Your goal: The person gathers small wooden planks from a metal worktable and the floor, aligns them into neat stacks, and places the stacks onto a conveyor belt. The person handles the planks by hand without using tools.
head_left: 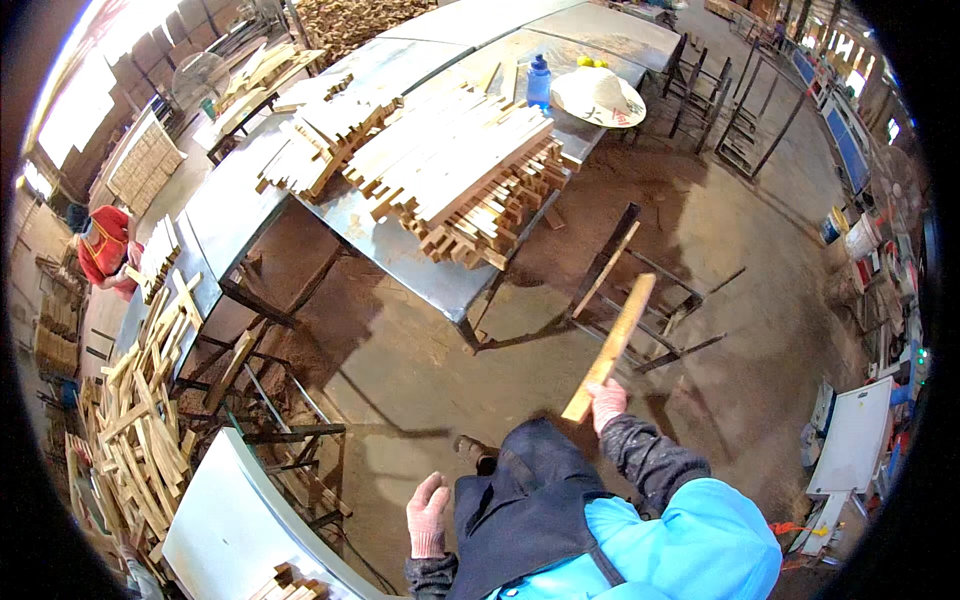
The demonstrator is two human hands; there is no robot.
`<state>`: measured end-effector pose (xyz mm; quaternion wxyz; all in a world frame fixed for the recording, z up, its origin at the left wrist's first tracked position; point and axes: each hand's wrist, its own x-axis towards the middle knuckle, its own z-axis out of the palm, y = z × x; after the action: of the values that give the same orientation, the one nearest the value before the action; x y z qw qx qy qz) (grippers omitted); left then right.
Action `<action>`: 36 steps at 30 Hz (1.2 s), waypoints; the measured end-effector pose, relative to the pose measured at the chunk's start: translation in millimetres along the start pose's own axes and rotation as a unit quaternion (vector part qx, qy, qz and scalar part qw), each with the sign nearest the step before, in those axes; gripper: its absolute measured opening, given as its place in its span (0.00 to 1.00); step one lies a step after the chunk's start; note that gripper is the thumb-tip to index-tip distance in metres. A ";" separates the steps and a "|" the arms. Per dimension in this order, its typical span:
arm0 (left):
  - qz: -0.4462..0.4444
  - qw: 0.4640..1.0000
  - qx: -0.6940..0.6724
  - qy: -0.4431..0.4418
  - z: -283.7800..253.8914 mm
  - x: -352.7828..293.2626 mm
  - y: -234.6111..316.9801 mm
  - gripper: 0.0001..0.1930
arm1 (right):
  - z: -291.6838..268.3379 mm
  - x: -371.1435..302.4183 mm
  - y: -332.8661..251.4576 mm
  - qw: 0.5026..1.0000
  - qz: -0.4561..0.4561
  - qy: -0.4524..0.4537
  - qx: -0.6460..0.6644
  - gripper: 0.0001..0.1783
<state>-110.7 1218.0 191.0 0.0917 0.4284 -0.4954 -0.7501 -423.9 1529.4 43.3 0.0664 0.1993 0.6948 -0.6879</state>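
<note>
My right hand (pixel 607 402), in a pale pinkish glove, is closed around the lower end of a flat wooden board (pixel 618 335). The board slants up and away, held over the floor to my right. At my left side my left hand (pixel 428 515), gloved too, hangs in the air with its fingers loosely bent and a little apart. It holds nothing that I can see. The nearest thing to it is a pale smooth tabletop (pixel 245 515) at the lower left.
A metal-topped table (pixel 400 240) ahead bears stacked wooden strips (pixel 450 160), a blue bottle (pixel 538 82) and a straw hat (pixel 597 97). Loose strips (pixel 140 430) pile up at left, near a person in red (pixel 108 245). Dark metal frames (pixel 665 315) stand on the right.
</note>
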 end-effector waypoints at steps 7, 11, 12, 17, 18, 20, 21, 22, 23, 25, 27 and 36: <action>0.040 0.993 0.100 -0.055 -1.2 91.1 51.6 0.25 | -26.9 75.7 37.9 0.992 0.058 0.114 -0.012 0.14; 0.015 0.987 0.147 -0.069 8.1 132.5 74.1 0.26 | -28.0 117.1 31.6 0.993 0.031 0.092 -0.064 0.13; 0.005 0.987 0.146 -0.072 13.5 141.8 78.0 0.27 | -23.1 130.6 30.2 0.989 0.076 0.115 -0.047 0.14; -0.046 0.973 0.220 -0.044 44.2 177.8 76.6 0.24 | -15.6 205.4 37.2 0.963 -0.008 0.057 -0.265 0.19; -0.064 0.966 0.249 -0.027 52.8 184.1 72.4 0.24 | -8.4 227.3 41.9 0.953 -0.008 0.094 -0.289 0.18; -0.102 0.965 0.240 -0.018 71.9 188.0 58.9 0.19 | -1.3 273.0 51.9 0.888 0.019 0.111 -0.446 0.21; -0.147 0.961 0.235 -0.017 82.2 191.2 51.9 0.21 | 1.0 295.1 59.2 0.899 0.029 0.097 -0.426 0.21; -0.180 0.956 0.232 -0.013 92.3 193.2 44.9 0.23 | 3.3 314.9 68.3 0.904 0.030 0.084 -0.419 0.22; -0.205 0.949 0.239 -0.026 103.5 194.7 36.3 0.24 | 4.9 334.9 77.9 0.935 0.051 0.097 -0.336 0.23; -0.239 0.935 0.255 -0.053 124.6 196.8 25.7 0.26 | 9.9 364.2 100.5 0.969 0.098 0.120 -0.194 0.26; -0.247 0.927 0.278 -0.051 146.6 200.0 24.9 0.27 | 17.2 387.6 121.5 0.982 0.081 0.120 0.125 0.27; -0.240 0.870 0.430 -0.012 212.1 205.6 70.5 0.30 | -3.2 456.9 198.8 0.892 0.342 -0.060 0.290 0.20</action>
<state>-413.2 1208.7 165.6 -0.2907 0.5223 -0.6516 -0.4670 -766.6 1612.2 -308.7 0.2778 0.3934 0.3477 -0.8045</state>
